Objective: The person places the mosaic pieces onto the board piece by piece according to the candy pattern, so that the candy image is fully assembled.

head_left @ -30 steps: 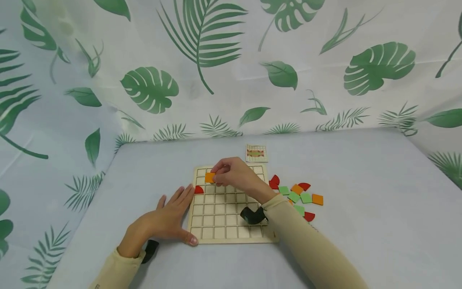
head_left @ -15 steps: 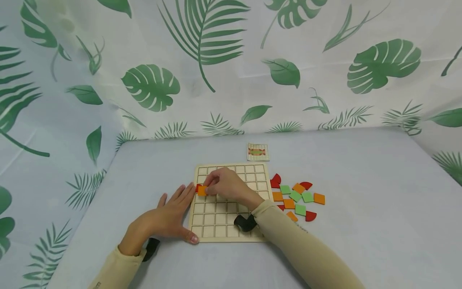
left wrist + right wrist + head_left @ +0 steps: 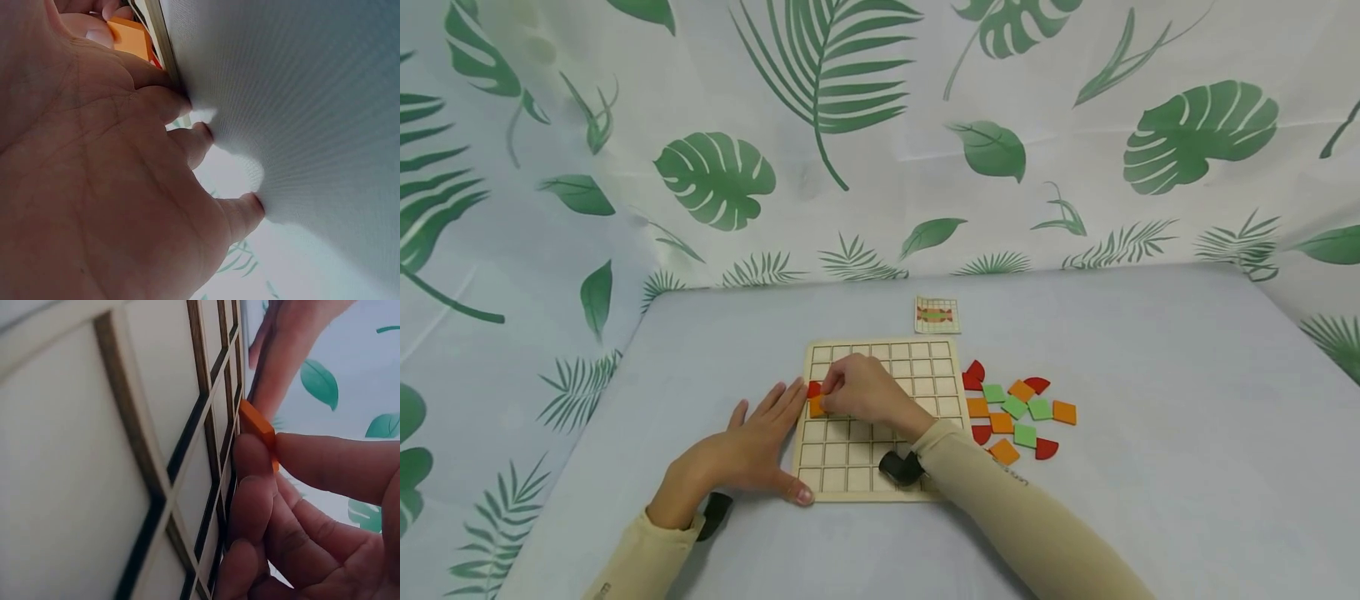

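My right hand [image 3: 867, 392] pinches an orange square tile [image 3: 257, 423] between thumb and fingertips, low over the left column of the wooden grid board [image 3: 835, 479]. In the head view the orange tile [image 3: 816, 407] sits just below a red quarter-circle tile [image 3: 814, 388] lying in a cell at the board's left edge. My left hand [image 3: 752, 454] rests with spread, straight fingers along that edge, its thumb at the near left corner. The left wrist view shows the left fingertips [image 3: 253, 206] on the tabletop beside the board.
Right of the board lie loose tiles: green squares [image 3: 1025, 436], orange squares [image 3: 1063, 412] and red quarter-circles [image 3: 1047, 449], some overlapping. Behind the board lies a small pattern card [image 3: 937, 316]. A leaf-printed cloth [image 3: 865, 167] hangs along the table's back.
My right hand has brought the orange tile from above the red piece down and left to the cell just below it. My left hand keeps its place at the board's edge.
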Tool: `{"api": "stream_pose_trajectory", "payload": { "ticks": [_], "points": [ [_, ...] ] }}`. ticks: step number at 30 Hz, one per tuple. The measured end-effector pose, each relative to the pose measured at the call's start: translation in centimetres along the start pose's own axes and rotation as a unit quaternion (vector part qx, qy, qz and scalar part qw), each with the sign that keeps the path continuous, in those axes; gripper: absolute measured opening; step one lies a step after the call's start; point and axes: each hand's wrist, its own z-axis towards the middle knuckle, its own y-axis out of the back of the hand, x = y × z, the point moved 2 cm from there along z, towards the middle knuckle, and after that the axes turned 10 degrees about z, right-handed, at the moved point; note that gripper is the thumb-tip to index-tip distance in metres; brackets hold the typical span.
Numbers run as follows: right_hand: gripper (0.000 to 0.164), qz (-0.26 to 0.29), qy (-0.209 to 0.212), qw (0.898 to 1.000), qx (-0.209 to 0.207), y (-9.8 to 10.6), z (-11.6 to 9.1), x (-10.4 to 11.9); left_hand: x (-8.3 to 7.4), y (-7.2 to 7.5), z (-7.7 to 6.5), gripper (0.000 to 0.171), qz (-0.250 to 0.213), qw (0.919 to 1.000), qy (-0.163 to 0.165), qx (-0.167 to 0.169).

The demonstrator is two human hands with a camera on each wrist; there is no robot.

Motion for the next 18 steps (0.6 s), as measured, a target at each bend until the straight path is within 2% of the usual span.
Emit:
{"api": "stream_pose_trajectory", "payload": {
  "ticks": [4,18],
  "points": [
    [0.004,-0.018,0.003,1.0,-0.005,-0.19,0.01,-0.01,-0.02,0.05,0.04,0.144,0.002,1.0,0.0,0.001],
    [0.01,-0.032,0.013,0.999,-0.014,-0.58,-0.21,0.15,-0.02,-0.01,0.07,0.145,0.006,1.0,0.0,-0.005]
  ]
}}
